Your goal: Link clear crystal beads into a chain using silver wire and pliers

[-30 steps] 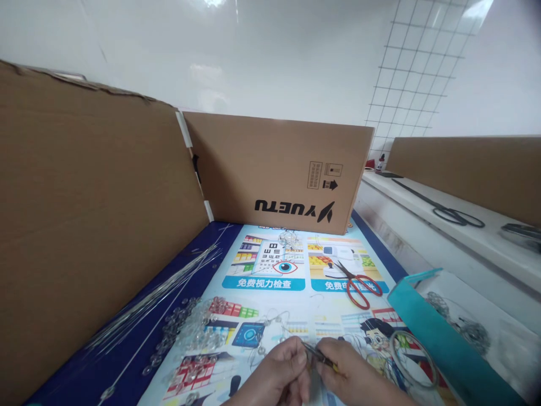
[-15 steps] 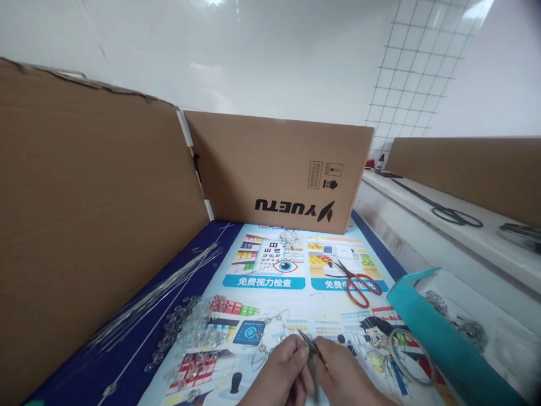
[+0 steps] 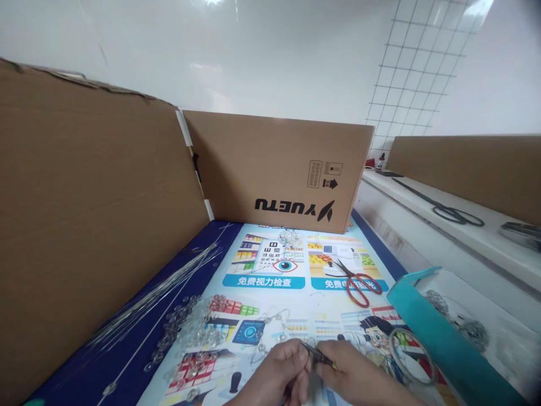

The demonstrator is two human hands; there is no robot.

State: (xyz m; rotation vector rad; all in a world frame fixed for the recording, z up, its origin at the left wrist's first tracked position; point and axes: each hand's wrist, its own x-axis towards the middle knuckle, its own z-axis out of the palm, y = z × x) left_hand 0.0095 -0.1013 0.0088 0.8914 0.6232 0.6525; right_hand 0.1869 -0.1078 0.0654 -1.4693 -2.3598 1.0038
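Observation:
My left hand (image 3: 285,369) is closed in a pinch at the bottom centre, on what looks like a thin wire, mostly hidden by the fingers. Long-nose pliers (image 3: 318,354) are gripped in my right hand (image 3: 349,369), their dark jaws pointing left to my left fingertips. Just beyond my left hand lies a beaded wire (image 3: 276,318) with clear beads strung along it. Loose clear beads (image 3: 198,332) are heaped to the left of my hands. Further left, a bundle of straight thin wires (image 3: 160,293) rests on the blue border.
Red-handled scissors (image 3: 359,287) lie beyond my right hand. A wire coil or ring (image 3: 412,356) sits at right, beside a teal-edged box (image 3: 443,332) holding tangled wire. Cardboard panels (image 3: 279,169) wall the back and left. Another pair of scissors (image 3: 452,214) lies on the white ledge.
My right hand has shifted slightly right, and the pliers have turned flatter, with their jaws now lower and nearer the left fingertips. The left hand has moved a little left and down.

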